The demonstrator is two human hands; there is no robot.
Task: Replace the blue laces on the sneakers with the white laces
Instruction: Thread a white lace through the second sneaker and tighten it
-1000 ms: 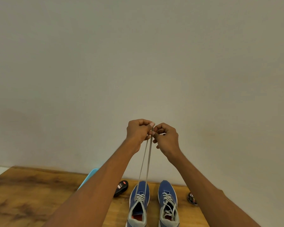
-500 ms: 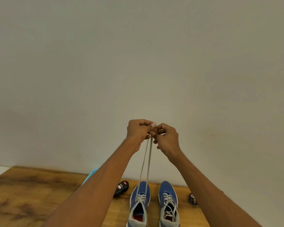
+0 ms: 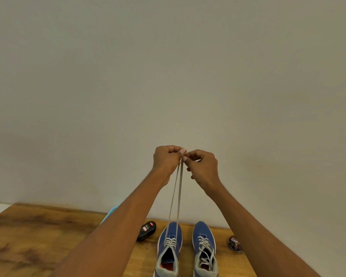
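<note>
- Near the back edge of a wooden desk [image 3: 38, 232], two blue sneakers stand side by side with toes toward a plain wall: the left sneaker [image 3: 169, 248] and the right sneaker [image 3: 205, 250].
- Both hands are raised high above the left sneaker, almost touching each other. The left hand [image 3: 167, 160] and the right hand [image 3: 203, 166] have fingers curled, and each pinches one end of the white lace [image 3: 177, 196] between thumb and fingertip.
- That lace runs as two taut strands from the hands down to the left sneaker, where it is threaded through the lower eyelets only; the upper eyelets look bare.
- The right sneaker already carries a white lace up its whole front, with loose ends lying over the tongue.
- No blue lace can be made out anywhere in view.
- Also on the desk: a black bottle [image 3: 146, 230] lying just left of the left sneaker, a round tin [image 3: 235, 243] to the right of the right sneaker, and a light blue object [image 3: 110, 212] mostly hidden behind the left forearm.
- Step in hand, as a judgement: evening the two ends by pulling them up together, midway through lacing the second shoe.
- The next move likely calls for lowering the ends and crossing each through the next free pair of eyelets, keeping both lengths equal.
- Compared with a second ago, almost nothing differs: the hands hold the same height and pinch, and the strands stay taut; the sneakers sit a touch higher in view.
</note>
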